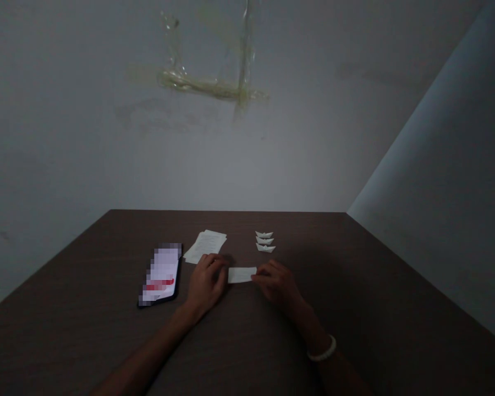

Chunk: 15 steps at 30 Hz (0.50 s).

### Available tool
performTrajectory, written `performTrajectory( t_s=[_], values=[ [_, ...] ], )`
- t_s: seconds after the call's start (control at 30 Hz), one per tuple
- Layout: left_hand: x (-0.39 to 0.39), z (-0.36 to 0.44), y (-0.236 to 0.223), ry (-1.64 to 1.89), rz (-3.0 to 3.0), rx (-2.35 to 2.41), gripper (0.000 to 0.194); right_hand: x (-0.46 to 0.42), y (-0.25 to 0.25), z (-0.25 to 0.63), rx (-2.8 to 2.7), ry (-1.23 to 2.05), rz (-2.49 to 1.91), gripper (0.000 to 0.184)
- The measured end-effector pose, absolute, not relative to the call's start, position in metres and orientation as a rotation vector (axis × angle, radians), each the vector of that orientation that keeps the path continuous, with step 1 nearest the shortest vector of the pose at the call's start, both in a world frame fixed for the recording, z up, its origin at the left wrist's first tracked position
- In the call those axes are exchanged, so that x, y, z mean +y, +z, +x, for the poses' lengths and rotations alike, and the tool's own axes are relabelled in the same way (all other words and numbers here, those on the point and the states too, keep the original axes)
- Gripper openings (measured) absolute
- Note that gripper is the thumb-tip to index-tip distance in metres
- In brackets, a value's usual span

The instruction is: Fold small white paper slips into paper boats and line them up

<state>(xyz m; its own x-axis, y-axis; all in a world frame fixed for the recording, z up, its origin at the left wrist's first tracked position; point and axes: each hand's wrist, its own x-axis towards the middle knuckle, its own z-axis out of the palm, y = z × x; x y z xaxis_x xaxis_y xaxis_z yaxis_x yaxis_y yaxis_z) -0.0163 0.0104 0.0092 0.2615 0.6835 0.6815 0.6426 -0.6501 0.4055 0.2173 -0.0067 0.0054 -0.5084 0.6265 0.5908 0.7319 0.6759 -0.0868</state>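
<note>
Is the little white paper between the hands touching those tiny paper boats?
Apart. The head view shows dark table between the white paper and the nearest paper boat.

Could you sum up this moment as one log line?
left hand at left end of paper strip; right hand at right end; three paper boats beyond; phone at left

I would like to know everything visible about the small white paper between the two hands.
The small white paper is a plain-looking narrow rectangle, its long side running left to right. It appears to lie flat on the dark table. The right hand touches its right end; the left hand is at its left end, contact unclear. Any folds are unclear.
</note>
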Motion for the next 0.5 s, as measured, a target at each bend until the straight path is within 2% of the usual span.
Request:
performTrajectory(
  t_s=[0.1, 0.23, 0.5],
  values=[
    [0.0136, -0.0134, 0.0059, 1.132, 2.56, 1.273, 0.014, -0.0083, 0.0067, 0.2144, -2.357, -0.16, -1.059, 0.016],
    [0.0136, -0.0099, 0.0006, 0.914, 2.691, 1.279, 0.022, -0.0109, 0.0078, 0.2133, -2.355, -0.074, -1.044, 0.013],
    [0.0105, -0.0089, -0.0005, 0.859, 2.731, 1.306, 0.016, -0.0137, 0.0073, 0.2123, -2.319, -0.005, -1.045, 0.01]
  ],
)
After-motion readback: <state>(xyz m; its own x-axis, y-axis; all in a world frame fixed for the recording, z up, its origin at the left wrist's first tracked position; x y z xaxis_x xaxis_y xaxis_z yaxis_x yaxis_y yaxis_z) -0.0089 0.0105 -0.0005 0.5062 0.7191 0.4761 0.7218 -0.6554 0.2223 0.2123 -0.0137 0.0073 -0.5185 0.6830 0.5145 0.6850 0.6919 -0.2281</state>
